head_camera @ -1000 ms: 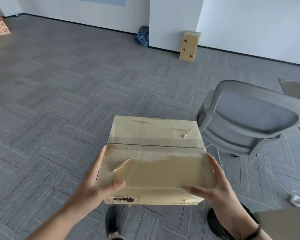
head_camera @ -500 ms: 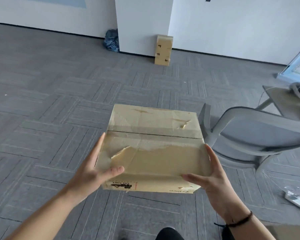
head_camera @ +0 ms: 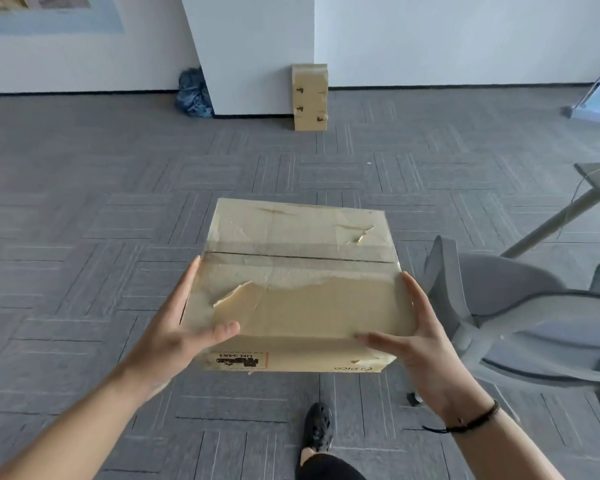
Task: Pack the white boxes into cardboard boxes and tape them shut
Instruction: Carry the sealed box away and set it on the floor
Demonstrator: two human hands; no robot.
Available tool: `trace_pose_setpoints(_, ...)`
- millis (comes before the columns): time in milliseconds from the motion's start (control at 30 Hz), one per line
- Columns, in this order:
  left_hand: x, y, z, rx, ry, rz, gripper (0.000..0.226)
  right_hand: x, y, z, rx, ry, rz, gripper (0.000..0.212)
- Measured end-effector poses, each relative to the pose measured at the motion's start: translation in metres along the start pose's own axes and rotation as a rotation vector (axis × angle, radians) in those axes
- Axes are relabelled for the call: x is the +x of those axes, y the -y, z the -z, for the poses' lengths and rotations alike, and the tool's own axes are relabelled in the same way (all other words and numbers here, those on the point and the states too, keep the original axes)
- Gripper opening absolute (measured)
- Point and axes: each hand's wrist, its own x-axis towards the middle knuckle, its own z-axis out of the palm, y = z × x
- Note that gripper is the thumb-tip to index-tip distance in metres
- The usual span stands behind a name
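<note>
You carry the cardboard box [head_camera: 300, 285] in front of you above the carpet, clamped between your two palms: your left hand [head_camera: 174, 330] lies flat on its left side and your right hand [head_camera: 420, 336] on its right, fingers straight, each thumb laid over the near top edge. Its taped seam runs left to right, across your reach, so both hands sit equally near; the flaps look shut, and setting it down likely keeps that sideways lie
</note>
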Motion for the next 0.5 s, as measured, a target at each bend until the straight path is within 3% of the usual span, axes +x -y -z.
trace_pose_setpoints(500, 0.347, -0.038, 0.051, -0.044, 0.061, -0.004, 0.133, 0.346, 0.077, -0.034, -0.046, 0.002, -0.066, 0.135)
